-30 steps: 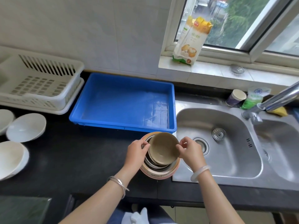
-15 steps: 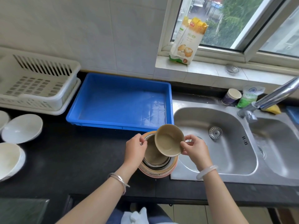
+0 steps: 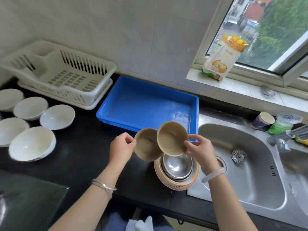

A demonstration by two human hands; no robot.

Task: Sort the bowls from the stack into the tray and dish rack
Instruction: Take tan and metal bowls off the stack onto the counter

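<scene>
My left hand [image 3: 121,148] grips one tan bowl [image 3: 145,145] by its left rim. My right hand [image 3: 199,148] grips a second tan bowl [image 3: 171,139] by its right rim, and it overlaps the first. Both are lifted and tilted above the stack [image 3: 176,174], where steel bowls sit nested inside a pink-rimmed bowl at the counter's front edge. The blue tray [image 3: 150,105] lies just behind the bowls. The white dish rack [image 3: 66,77] stands at the back left.
Several white bowls [image 3: 57,116] rest on the black counter [image 3: 80,147] at the left. A steel double sink [image 3: 241,160] with a tap [image 3: 286,134] lies to the right. A paper cup [image 3: 265,120] and a flour bag [image 3: 223,57] stand near the window.
My left hand has lifted a second tan bowl off the stack, baring the steel bowls. My right hand has raised its bowl higher. The view has swung left, showing more white bowls.
</scene>
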